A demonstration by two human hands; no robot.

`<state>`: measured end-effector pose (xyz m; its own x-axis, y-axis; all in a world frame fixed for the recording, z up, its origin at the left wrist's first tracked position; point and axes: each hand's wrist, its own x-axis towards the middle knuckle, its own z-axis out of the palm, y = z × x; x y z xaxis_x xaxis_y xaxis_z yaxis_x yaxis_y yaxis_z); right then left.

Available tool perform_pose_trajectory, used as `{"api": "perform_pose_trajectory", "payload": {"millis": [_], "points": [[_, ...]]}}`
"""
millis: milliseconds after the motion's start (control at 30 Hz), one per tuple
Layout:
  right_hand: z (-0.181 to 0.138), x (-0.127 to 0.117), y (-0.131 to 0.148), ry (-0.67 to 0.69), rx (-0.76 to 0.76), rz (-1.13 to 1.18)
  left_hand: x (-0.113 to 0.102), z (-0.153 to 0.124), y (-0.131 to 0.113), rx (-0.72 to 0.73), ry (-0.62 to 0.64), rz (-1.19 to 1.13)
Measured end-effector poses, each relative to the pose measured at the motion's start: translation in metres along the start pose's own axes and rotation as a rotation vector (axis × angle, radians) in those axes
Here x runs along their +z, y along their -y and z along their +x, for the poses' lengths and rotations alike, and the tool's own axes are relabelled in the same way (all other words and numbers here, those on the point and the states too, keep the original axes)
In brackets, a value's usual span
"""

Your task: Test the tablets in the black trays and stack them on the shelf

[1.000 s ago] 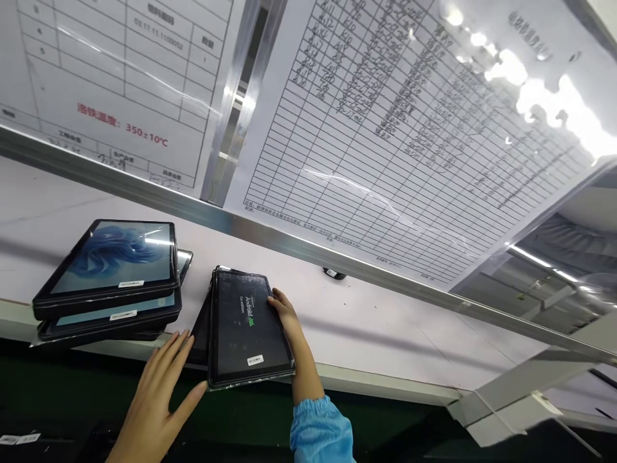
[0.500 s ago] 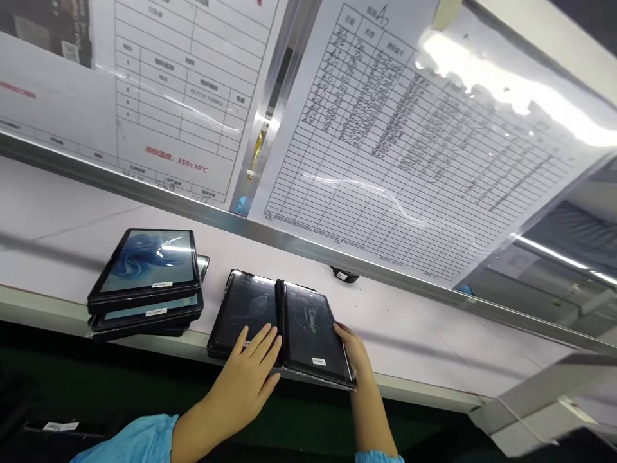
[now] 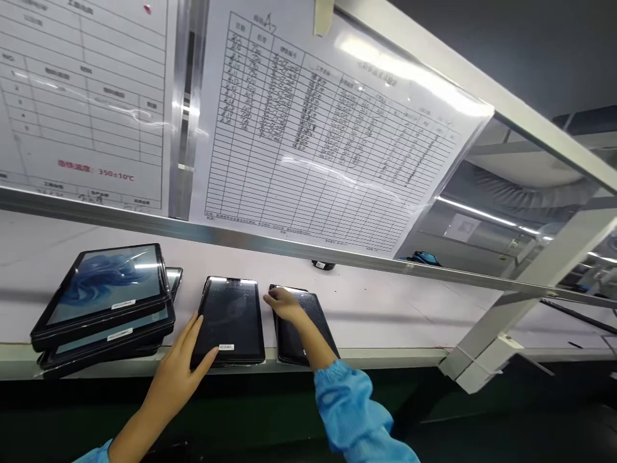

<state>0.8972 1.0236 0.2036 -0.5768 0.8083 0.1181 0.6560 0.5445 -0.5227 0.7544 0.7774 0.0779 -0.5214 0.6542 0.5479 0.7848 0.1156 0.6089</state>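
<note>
Two dark-screened tablets lie side by side at the table's front edge, a narrow gap between them. At the left tablet [image 3: 234,315], which has a white label low on its screen, my left hand [image 3: 180,363] is spread, its fingers along the left side and its thumb by the label. My right hand [image 3: 284,303] has its fingers closed at the top left corner of the right tablet [image 3: 294,337]. My right forearm hides part of that screen. Further left, a stack of tablets [image 3: 113,276] has a blue swirl picture lit on the top screen.
A small black object [image 3: 322,265] lies behind the tablets. Across the back runs a metal rail [image 3: 289,245] below clear-covered paper sheets [image 3: 308,141]. A white post with a box [image 3: 486,363] stands at the right, by the table edge [image 3: 385,359].
The view has swung right. My right hand has gone from the right tablet's right side to its top left corner. My left hand has slid to its tablet's left side. The tablets are now apart.
</note>
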Motion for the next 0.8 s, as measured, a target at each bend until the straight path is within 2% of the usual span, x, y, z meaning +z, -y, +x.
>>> {"api": "perform_pose_trajectory", "payload": {"millis": [100,200,367,533,800], "points": [[0.019,0.024,0.021,0.014,0.005,-0.022,-0.002,0.002,-0.002,-0.026,0.047,-0.005],[0.028,0.035,0.024,-0.006,0.014,-0.035,-0.004,0.005,-0.003,0.007,0.046,0.015],[0.034,0.039,0.018,-0.066,-0.052,-0.040,-0.004,0.008,-0.007,0.090,-0.031,0.064],[0.039,0.039,0.014,-0.073,-0.167,-0.017,-0.008,0.012,-0.010,0.107,-0.039,0.090],[0.042,0.043,0.008,-0.054,-0.148,0.025,-0.010,0.010,-0.010,0.098,-0.045,0.044]]}}
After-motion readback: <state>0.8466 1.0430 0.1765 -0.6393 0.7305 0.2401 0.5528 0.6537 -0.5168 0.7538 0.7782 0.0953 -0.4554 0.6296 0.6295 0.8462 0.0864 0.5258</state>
